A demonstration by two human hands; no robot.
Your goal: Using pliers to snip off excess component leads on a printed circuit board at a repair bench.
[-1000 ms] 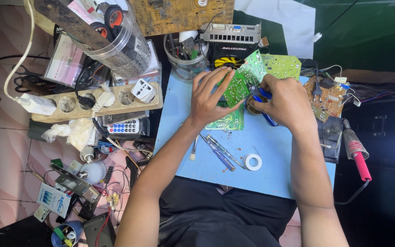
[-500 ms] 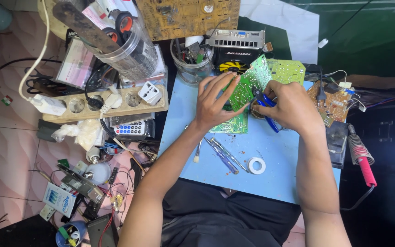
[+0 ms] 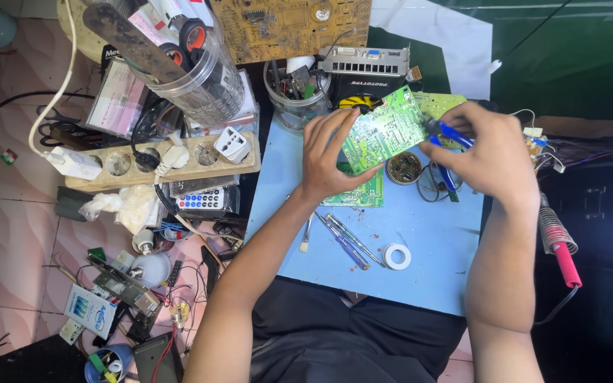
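My left hand (image 3: 329, 152) grips a green circuit board (image 3: 384, 129), holding it tilted above the blue work mat (image 3: 427, 248). My right hand (image 3: 492, 154) is closed on blue-handled cutters (image 3: 448, 133), whose tip meets the board's right edge. A second green board (image 3: 363, 193) lies flat on the mat under my left hand. A small round tin (image 3: 404, 168) sits just below the held board.
Screwdrivers (image 3: 345, 240) and a white tape roll (image 3: 396, 256) lie on the mat. A red-handled soldering iron (image 3: 560, 250) rests at the right. A wooden power strip (image 3: 164, 162), a remote (image 3: 200, 200), a clear jar of tools (image 3: 193, 71) and loose parts crowd the left.
Both hands have lifted the green board and cutters slightly higher and closer to the camera; the board is tilted more upright than before.
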